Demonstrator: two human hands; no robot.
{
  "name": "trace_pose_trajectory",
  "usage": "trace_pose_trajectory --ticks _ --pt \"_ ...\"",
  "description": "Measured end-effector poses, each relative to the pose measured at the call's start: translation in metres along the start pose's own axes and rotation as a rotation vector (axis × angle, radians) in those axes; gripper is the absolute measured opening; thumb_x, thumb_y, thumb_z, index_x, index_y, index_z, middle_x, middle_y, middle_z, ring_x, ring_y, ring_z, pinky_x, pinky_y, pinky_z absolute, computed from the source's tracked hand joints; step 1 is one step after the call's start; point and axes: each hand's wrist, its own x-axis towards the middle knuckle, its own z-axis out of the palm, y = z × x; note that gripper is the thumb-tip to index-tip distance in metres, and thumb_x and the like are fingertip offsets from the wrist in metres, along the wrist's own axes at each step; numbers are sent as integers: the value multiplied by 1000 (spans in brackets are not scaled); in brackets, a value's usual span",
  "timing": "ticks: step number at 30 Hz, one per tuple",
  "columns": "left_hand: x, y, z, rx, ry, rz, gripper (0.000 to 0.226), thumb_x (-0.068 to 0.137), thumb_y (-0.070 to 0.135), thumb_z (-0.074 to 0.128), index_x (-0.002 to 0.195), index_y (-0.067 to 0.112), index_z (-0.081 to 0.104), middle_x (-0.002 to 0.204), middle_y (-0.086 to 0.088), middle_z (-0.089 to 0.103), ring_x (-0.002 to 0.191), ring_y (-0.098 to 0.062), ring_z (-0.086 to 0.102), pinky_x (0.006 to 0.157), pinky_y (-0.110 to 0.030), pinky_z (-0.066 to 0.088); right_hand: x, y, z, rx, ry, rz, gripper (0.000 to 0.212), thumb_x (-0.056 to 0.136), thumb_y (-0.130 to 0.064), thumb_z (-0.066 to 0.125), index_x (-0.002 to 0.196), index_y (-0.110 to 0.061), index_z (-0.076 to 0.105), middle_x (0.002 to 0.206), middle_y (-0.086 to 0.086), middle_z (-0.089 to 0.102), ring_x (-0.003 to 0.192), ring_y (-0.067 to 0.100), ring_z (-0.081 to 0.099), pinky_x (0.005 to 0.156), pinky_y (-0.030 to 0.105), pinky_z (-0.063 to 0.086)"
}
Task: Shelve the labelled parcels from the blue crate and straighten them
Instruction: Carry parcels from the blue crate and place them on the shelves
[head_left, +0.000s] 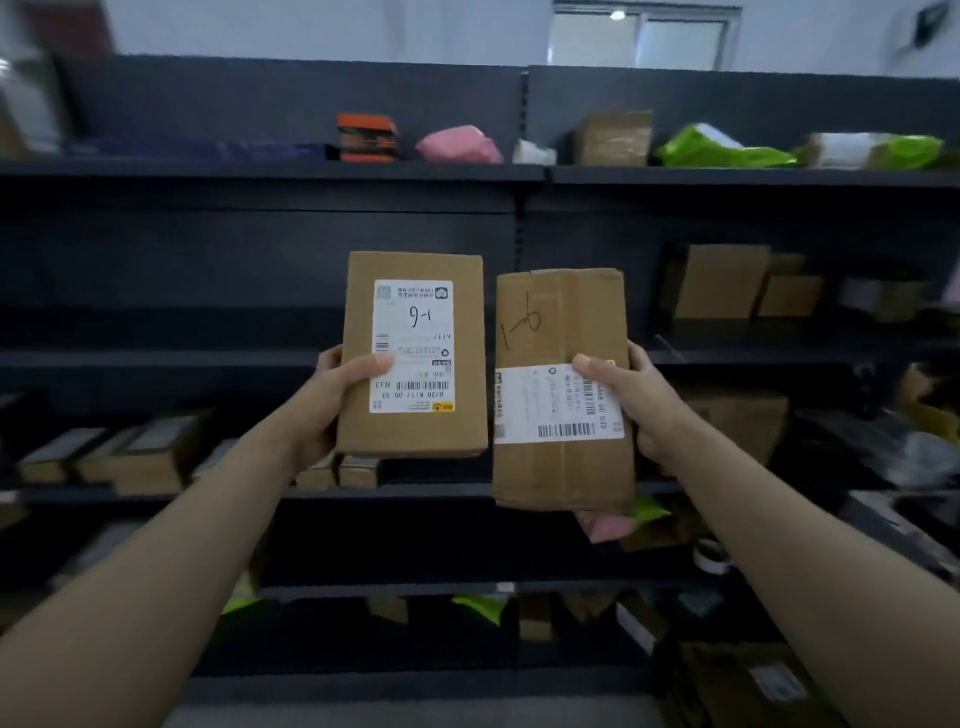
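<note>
Landmark: shelf upright (521, 228), the vertical post between the two bays of the dark shelving unit (260, 171).

1. Small boxes (119, 457). A blurred row on a lower board, far left of the upright.
2. Orange-and-black box (366, 137). Top board, left of the upright.
3. Pink pouch (460, 146). Top board, just left of the upright, beside item 2.
4. Left hand (332, 400). Raised in front of the shelving, left of the upright. It grips the left parcel at its lower left edge, thumb laid on the front, fingers wrapped behind.
5. Left parcel (413, 353). Brown carton held upright in the air just left of the upright, resting on no board. The white label (413, 345) on its front has upside-down print and a handwritten mark.
6. Right parcel (563, 312). Brown taped carton, somewhat crumpled, held in the air just right of the upright. It is close beside item 5 with a narrow gap between, and sits slightly lower. There is a handwritten mark on the bare cardboard, and a label band (558, 402) across the lower half.
7. Right hand (641, 410). Right of the upright. It grips the right parcel at its right edge, thumb on the label band, fingers behind.
8. Brown box (615, 137). Top board, right of the upright.
9. Green pouches (722, 150). Top board, further right.
10. Brown cartons (722, 280). Second board, well right of the upright.
</note>
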Motion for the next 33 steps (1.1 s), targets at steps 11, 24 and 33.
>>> trace_pose_trajectory --ticks 11,24,33 --pt "34 9 -122 -69 452 47 66 77 29 73 129 23 34 109 -10 69 86 -24 72 60 -37 58 155 14 166 -13 -308 31 82 75 -24 81 141 -25 34 89 5 76 81 24 74 56 35 58" --pt "58 17 -330 -13 601 53 94 49 42 88 128 29 37 99 -2 75 91 -24 72 72 -42 58 229 44 384 -48 -477 48 79 75 -26 80 141 -22 36 87 4 77 78 21 74 52 32 58" --pt "102 63 -507 41 560 42 90 54 41 86 127 25 36 95 -2 76 86 -23 73 62 -36 58 263 69 550 -20 -439 82 80 75 -25 80 142 -20 36 87 5 77 77 21 74 52 32 58"
